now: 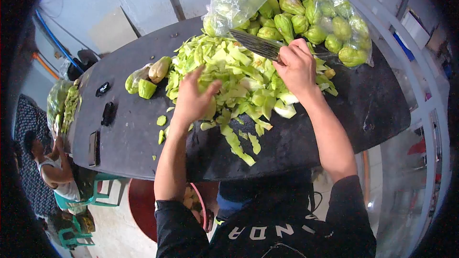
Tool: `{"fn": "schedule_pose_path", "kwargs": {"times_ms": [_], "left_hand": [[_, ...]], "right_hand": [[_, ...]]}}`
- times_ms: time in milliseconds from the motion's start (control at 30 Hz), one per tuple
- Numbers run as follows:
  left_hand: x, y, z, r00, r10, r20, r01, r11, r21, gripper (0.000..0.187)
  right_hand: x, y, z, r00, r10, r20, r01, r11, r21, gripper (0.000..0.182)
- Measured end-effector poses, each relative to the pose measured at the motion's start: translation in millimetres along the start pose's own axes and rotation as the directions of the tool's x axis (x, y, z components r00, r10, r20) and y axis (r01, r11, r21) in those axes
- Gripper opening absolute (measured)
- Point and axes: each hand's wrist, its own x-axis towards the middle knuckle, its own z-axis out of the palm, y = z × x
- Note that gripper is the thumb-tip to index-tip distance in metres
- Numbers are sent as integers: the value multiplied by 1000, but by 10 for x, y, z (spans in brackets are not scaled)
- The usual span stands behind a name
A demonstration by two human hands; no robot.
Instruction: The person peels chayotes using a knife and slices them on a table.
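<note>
My right hand (297,68) grips a broad-bladed knife (256,46), its blade pointing up and left above the pile. Beneath both hands lies a large heap of cut green chayote pieces (239,67) on the dark table. My left hand (195,98) hovers at the heap's left front side with its fingers spread; nothing shows in it, though the palm side is partly hidden. Behind the heap is a clear plastic bag (229,5) full of whole chayotes (300,23). A few more chayotes (160,69), one cut (147,89), sit left of the heap.
A phone (94,148) and two small dark objects (108,113) lie on the table's (134,138) left side. Below its front edge stands a red tub (138,205). Another person (57,172) sits at the far left. A metal frame (416,95) runs along the right.
</note>
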Motion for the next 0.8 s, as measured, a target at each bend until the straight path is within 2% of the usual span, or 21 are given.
{"fn": "schedule_pose_path", "kwargs": {"times_ms": [33,67,100,133,200,233,300,333,400,600,700,767,800], "left_hand": [[18,39,-109,999,-33,-42,12,900,-437,73],[47,49,-182,995,-83,-59,5,619,-785,73],[132,34,-210,999,-34,-7,4,317,-949,77],[163,-19,-292,993,106,55,64,-81,-995,86],[206,-3,-353,937,351,3,164,-429,-888,96],[233,20,-339,936,351,-1,160,-430,-889,96],[289,110,-253,940,336,-62,143,-552,-822,104],[288,152,-219,939,337,-63,145,-555,-819,104],[252,223,-177,917,387,-94,190,-632,-751,107],[165,275,-147,889,443,-114,225,-641,-734,112],[146,237,-156,878,463,-118,209,-596,-775,110],[160,169,-158,830,543,-125,201,-501,-842,100],[162,99,-170,832,540,-127,198,-503,-841,100]], "right_hand": [[9,9,-14,1000,3,-5,-3,1000,-1,26],[16,10,-34,999,32,11,-32,999,27,26],[18,0,-49,998,60,31,-62,996,57,27],[22,-27,-46,998,61,30,-63,996,60,27],[52,-86,-32,977,205,-51,-191,959,208,39],[60,-84,-31,978,198,-66,-177,953,247,36],[73,-75,-68,982,178,-69,-158,961,227,34],[77,-77,-88,985,161,-67,-144,967,212,32],[120,-114,-149,984,155,-83,-134,967,215,29],[131,-212,-174,982,181,-56,-165,962,219,26],[125,-256,-138,980,194,-44,-174,944,279,27],[115,-276,-126,984,175,-34,-160,952,262,28],[117,-287,-126,985,172,-32,-158,952,264,28]]}}
